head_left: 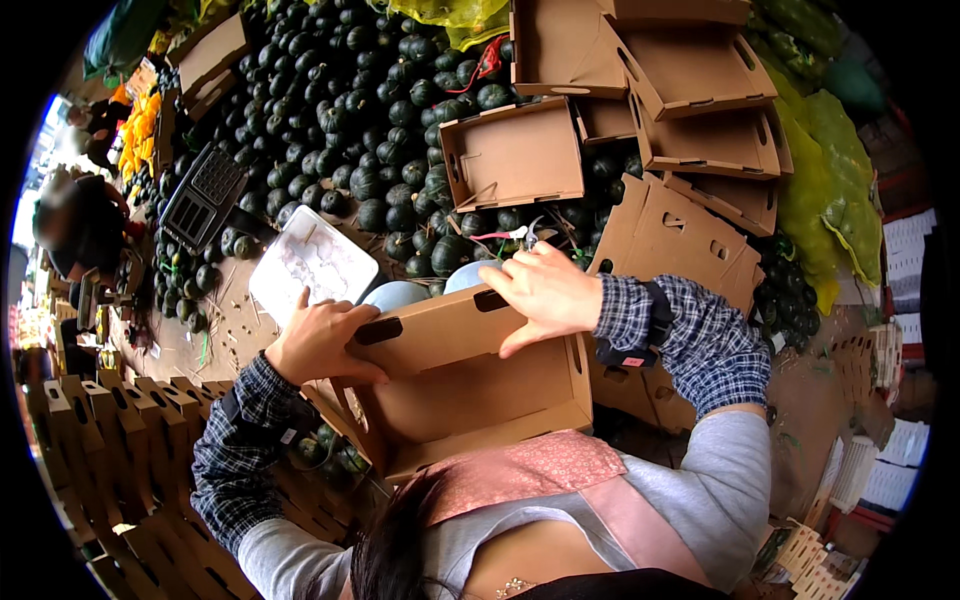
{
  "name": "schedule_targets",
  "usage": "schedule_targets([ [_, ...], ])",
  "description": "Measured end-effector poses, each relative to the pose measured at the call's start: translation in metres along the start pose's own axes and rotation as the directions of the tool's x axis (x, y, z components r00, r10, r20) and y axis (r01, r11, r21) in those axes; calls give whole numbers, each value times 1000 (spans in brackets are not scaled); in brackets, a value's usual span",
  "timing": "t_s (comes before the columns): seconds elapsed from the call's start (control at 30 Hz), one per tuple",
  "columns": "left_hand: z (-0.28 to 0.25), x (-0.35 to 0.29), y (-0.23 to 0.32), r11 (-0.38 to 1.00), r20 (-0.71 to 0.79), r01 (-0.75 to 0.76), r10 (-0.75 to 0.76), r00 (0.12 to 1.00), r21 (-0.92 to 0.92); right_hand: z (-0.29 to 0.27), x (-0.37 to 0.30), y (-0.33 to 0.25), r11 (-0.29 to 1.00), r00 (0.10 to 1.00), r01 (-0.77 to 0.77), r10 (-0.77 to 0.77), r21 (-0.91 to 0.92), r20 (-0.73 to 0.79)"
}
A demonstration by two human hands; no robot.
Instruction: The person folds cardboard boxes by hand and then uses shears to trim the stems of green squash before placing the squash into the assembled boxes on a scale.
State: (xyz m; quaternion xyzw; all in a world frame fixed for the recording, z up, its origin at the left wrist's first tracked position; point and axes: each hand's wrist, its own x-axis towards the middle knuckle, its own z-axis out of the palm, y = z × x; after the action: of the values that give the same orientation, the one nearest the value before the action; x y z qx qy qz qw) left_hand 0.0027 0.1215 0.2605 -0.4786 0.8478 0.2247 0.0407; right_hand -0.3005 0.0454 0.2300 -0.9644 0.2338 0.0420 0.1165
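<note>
The box, plain brown cardboard, is located at the centre of the frame, just in front of the wearer's pink apron. Its inside faces the wearer, and cut-out hand holes are visible in its upper wall.

Left hand: positioned left of centre, at the upper left corner of the box. The grip is clamped on the wall, fingers over the edge and thumb laid along the inner side. Right hand: positioned right of centre, at the upper right part of the same wall. The grip is likewise clamped on it, fingertips over the top edge, thumb on the inner face. Both forearms are covered by checked sleeves.

Two pale blue rounded shapes show just beyond the box; their nature cannot be determined. Near the right hand is a small tool; its type cannot be determined.

A scale's white pan stands left of centre, its dark display further to the upper left. Dark green pumpkins are heaped across the top. Open cardboard trays occupy the upper right, beside yellow-green net sacks. Stacked cartons fill the lower left. Another person is at the left edge.
</note>
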Motion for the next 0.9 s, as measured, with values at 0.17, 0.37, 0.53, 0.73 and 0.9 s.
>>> schedule_targets([
  [0.17,28,24,0,932,-179,-27,98,979,362,31,13,8,940,931,7,-131,-342,-341],
  [0.37,-57,56,56,837,-485,-4,321,813,547,-47,-22,79,886,875,-31,-200,-463,-442],
  [0.53,-59,119,96,810,-858,-529,441,265,253,-184,-150,175,706,525,-706,469,-56,-710],
  [0.73,121,269,143,196,339,384,-227,913,-902,-103,-283,210,401,70,-715,856,573,-512],
  [0.9,237,308,143,194,471,486,-120,874,-852,179,-413,113,-478,-356,-799,865,364,354],
])
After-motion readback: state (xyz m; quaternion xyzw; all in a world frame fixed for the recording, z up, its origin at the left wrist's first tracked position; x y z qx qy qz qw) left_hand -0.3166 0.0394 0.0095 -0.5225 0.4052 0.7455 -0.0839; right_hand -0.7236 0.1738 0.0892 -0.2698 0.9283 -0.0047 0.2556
